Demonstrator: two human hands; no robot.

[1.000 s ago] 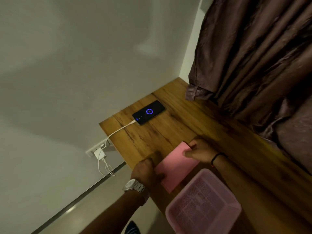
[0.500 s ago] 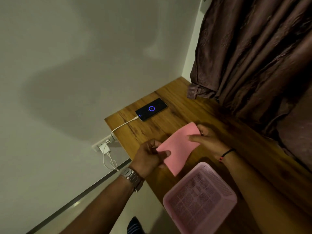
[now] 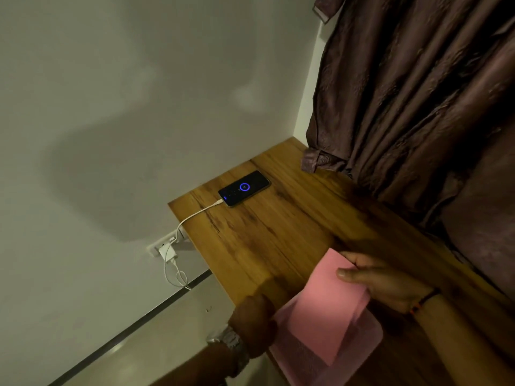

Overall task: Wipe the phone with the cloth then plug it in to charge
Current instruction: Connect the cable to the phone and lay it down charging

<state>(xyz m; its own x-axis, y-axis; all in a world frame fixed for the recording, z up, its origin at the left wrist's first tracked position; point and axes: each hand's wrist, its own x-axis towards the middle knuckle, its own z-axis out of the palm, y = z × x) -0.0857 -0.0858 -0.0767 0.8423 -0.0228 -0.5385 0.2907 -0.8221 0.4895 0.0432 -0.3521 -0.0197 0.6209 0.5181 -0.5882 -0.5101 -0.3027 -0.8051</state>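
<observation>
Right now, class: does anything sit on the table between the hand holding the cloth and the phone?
Nothing visible. Between the right hand with the pink cloth and the phone lies only bare wooden table.

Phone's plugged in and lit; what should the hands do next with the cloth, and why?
Probably lower the cloth into the basket and let go: both hands, left and right, hold it over the basket, and the phone already shows a charging ring.
</observation>
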